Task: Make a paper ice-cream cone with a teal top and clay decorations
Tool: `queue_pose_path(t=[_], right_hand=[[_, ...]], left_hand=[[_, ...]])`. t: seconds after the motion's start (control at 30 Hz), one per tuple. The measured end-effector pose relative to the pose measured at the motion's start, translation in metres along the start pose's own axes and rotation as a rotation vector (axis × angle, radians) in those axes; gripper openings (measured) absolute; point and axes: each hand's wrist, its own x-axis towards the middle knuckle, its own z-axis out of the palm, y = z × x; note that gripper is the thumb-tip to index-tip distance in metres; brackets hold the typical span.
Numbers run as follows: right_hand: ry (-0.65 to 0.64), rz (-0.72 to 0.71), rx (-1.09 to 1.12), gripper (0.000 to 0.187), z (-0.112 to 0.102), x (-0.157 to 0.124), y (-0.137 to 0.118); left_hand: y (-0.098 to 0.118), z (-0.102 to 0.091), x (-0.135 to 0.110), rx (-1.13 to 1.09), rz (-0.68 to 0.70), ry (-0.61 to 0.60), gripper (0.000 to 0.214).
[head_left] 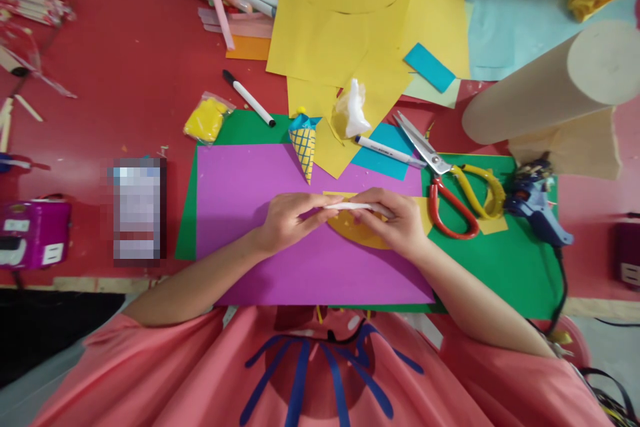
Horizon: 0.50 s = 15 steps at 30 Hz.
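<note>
My left hand (290, 220) and my right hand (395, 220) meet over a purple paper sheet (280, 267). Both pinch a thin white pen (350, 206) held level between them. Under my right hand lies a yellow curved paper piece (355, 233). Just beyond my hands lies a small yellow paper cone with blue lines and a blue top (304, 143).
Green paper (500, 273) lies under the purple sheet on the red table (125, 80). Scissors (450, 187) and a blue glue gun (537, 203) lie to the right, a cardboard tube (550, 83) beyond. Markers (249, 98), yellow sheets (350, 27), a yellow packet (206, 119) and a purple box (33, 233) lie around.
</note>
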Motion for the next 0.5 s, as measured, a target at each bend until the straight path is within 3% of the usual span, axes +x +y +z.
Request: queue_pose_path(t=[0.13, 0.3, 0.5], right_hand=[[0.012, -0.051, -0.002, 0.009, 0.0006, 0.001, -0.0001], [-0.053, -0.074, 0.01, 0.014, 0.0015, 0.0039, -0.0024], [-0.009, -0.082, -0.033, 0.013, 0.0022, 0.0038, 0.0029]], left_hand=[[0.0, -0.0006, 0.0003, -0.125, -0.089, -0.075, 0.057], [-0.0007, 0.003, 0.0003, -0.021, -0.017, -0.025, 0.022], [0.0005, 0.0054, 0.0003, 0.001, -0.063, -0.022, 0.019]])
